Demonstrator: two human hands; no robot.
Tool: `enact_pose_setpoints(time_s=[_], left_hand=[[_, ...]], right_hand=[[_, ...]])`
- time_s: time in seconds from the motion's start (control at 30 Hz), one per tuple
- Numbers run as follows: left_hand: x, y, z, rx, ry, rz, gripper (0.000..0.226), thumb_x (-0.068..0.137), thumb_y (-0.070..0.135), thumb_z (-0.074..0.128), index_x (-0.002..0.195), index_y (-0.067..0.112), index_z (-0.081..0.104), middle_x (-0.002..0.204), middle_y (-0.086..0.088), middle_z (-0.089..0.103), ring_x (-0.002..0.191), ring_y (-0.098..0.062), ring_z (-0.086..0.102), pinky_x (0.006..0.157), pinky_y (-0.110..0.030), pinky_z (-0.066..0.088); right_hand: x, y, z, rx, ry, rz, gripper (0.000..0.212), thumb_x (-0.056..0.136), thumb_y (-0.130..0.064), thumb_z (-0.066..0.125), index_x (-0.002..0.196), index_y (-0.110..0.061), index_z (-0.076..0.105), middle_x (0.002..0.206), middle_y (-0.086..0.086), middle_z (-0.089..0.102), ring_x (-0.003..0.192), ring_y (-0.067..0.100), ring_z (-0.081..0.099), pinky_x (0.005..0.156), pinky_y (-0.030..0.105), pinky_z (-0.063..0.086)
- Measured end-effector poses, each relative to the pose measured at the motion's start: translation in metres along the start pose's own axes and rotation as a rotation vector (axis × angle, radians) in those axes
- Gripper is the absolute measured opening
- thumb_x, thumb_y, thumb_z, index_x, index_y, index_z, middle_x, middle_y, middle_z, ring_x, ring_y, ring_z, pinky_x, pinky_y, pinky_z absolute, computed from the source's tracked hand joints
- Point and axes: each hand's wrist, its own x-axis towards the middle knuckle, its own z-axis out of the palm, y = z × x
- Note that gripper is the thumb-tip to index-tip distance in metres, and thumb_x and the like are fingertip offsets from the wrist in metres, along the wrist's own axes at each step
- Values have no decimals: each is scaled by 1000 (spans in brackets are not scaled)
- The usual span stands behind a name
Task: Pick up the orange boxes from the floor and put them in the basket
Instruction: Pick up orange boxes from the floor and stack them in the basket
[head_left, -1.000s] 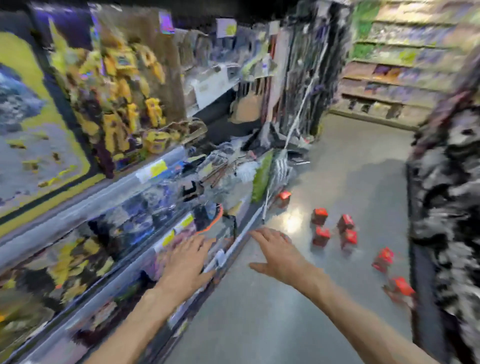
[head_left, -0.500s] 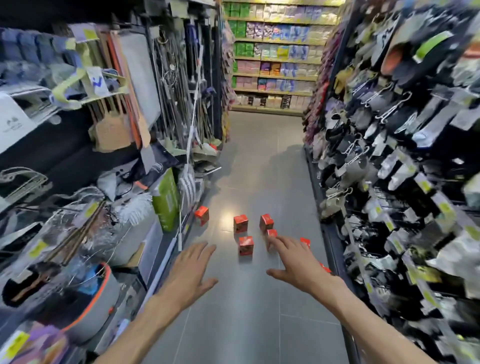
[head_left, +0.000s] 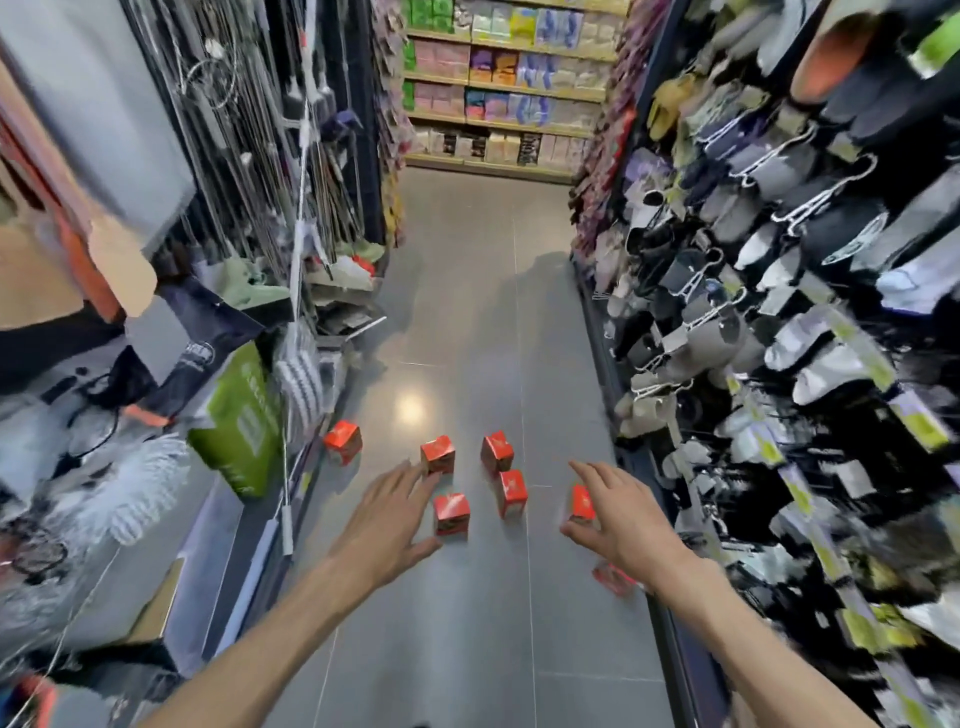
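Seven orange boxes (head_left: 451, 513) scattered on the grey floor (head_left: 467, 623) of a shop aisle, left hand (head_left: 387, 525) and right hand (head_left: 618, 514) stretched out above them, fingers spread, holding nothing, shelves (head_left: 779, 312) either side.

You have a narrow aisle of grey floor (head_left: 467, 322) ahead, bare down the middle toward the far shelves (head_left: 498, 83). On your left, hanging poles (head_left: 260, 156), a green bag (head_left: 244, 415) and a white brush (head_left: 304, 374) lean out over the floor's edge. On your right, a rack of hung slippers (head_left: 753, 260) crowds in close. Orange boxes (head_left: 452, 513) sit scattered across the floor between your left hand (head_left: 387, 525) and right hand (head_left: 618, 519), with gaps between them wide enough for fingers. One box (head_left: 343, 441) sits tight against the left shelf base; another (head_left: 613, 578) lies beneath your right wrist, beside the rack.
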Motion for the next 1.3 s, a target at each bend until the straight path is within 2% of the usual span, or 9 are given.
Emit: enact_pose_setpoints(time_s=[0.13,0.33,0.5,0.63,0.73,0.87,1.1,1.3], left_hand=[[71,-29,15,-15,-50,-17,85,83,53,66,152,19,28,155,-9,33,145,-31,26,117,-42,20],[185,-71,69,-37,-142,-12,86,80,53,69,148,13,35,148,-16,41,136,-40,37,113,-50,32],[269,-114,136,-88,-160,-72,87,78,52,72,147,12,36,147,-15,42,134,-37,39,111,-47,33],[324,-151,222,-108,-237,-109,90,79,52,70,148,11,31,148,-16,40,135,-37,37,112,-49,33],[350,-172,299,-130,-311,-170,94,75,48,75,148,11,30,148,-17,40,137,-38,36,113,-50,32],[370,-197,415,-172,-370,-228,100,66,39,85,145,8,33,145,-19,42,135,-41,38,112,-51,33],[393,-255,610,-137,-509,-264,113,64,41,87,151,11,21,154,-17,31,141,-39,27,112,-52,29],[392,-285,711,-81,-649,-186,115,66,41,85,153,10,17,153,-13,31,140,-36,28,116,-52,22]], right_hand=[[67,21,17,31,-22,45,85,78,-58,69,146,-19,38,140,2,52,128,25,48,103,42,43],[183,68,72,153,-105,85,86,79,-56,68,148,-16,37,142,8,51,126,31,50,101,47,44],[282,109,138,235,-156,86,82,82,-48,71,149,-17,34,137,11,53,122,33,51,97,46,45],[345,143,205,265,-172,110,81,82,-46,72,148,-16,36,138,12,52,124,32,49,101,48,44],[384,163,267,269,-173,138,82,82,-47,71,148,-13,36,142,13,49,128,34,47,105,48,41],[417,182,360,304,-178,191,79,85,-42,71,149,-12,35,147,11,45,134,26,37,109,38,28],[441,209,537,369,-264,260,81,87,-41,68,151,-13,29,151,11,40,139,27,35,115,41,30],[437,209,633,421,-322,349,82,87,-45,66,153,-18,24,151,9,38,137,28,38,113,47,33]])
